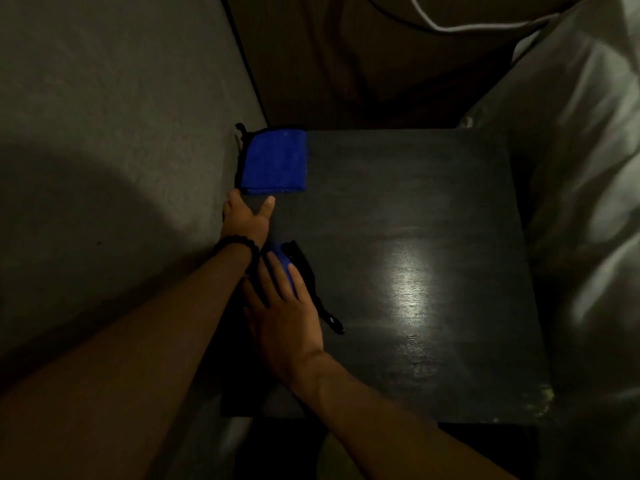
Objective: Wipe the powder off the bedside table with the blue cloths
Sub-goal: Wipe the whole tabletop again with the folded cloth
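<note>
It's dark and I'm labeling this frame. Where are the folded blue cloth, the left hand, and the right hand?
folded blue cloth (275,162): head view, middle of its top face.
left hand (246,216): head view, back of the hand.
right hand (285,313): head view, back of the hand.

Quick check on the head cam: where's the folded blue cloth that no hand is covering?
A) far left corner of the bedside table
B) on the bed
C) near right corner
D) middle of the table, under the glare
A: the folded blue cloth lies flat at the far left corner of the bedside table, just beyond the left hand; the glare patch and near right corner hold no cloth.
</note>
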The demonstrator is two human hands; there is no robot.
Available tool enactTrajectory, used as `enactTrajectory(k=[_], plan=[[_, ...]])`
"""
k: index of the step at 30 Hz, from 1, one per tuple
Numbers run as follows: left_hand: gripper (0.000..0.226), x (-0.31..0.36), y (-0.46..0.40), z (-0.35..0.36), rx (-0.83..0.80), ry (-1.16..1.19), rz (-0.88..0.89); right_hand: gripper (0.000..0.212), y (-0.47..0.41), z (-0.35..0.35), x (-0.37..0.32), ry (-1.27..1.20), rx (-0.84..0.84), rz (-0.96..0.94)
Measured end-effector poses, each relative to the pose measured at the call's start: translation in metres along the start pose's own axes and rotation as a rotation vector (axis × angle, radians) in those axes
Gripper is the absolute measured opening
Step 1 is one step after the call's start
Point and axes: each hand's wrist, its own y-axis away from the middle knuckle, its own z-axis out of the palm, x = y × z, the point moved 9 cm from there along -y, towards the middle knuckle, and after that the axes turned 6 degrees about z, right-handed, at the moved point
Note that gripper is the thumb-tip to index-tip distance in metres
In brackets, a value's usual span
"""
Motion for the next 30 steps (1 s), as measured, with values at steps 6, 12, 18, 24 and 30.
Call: enactTrajectory(k=[6, 12, 18, 24, 30], plan=[[0.072, -0.002, 0.0, 0.0, -0.009, 0.083, -0.023, 0.057, 0.02, -0.004, -0.002, 0.016, 0.008, -0.11], [0.071, -0.001, 0.006, -0.003, 0.071, 0.053, -0.013, 0.055, 0.05, -0.016, 0.018, -0.076, 0.043, -0.236], [0.071, 0.002, 0.008, -0.009, 0.124, -0.03, 0.007, 0.059, 0.067, -0.013, 0.053, -0.005, -0.022, -0.244], [0.064, 0.007, 0.02, -0.016, 0.262, -0.076, -0.018, 0.061, 0.09, -0.011, 0.095, 0.052, -0.045, -0.199], [0.062, 0.006, 0.019, -0.016, 0.256, -0.039, -0.059, 0.06, 0.106, -0.016, 0.131, 0.055, -0.031, -0.147]])
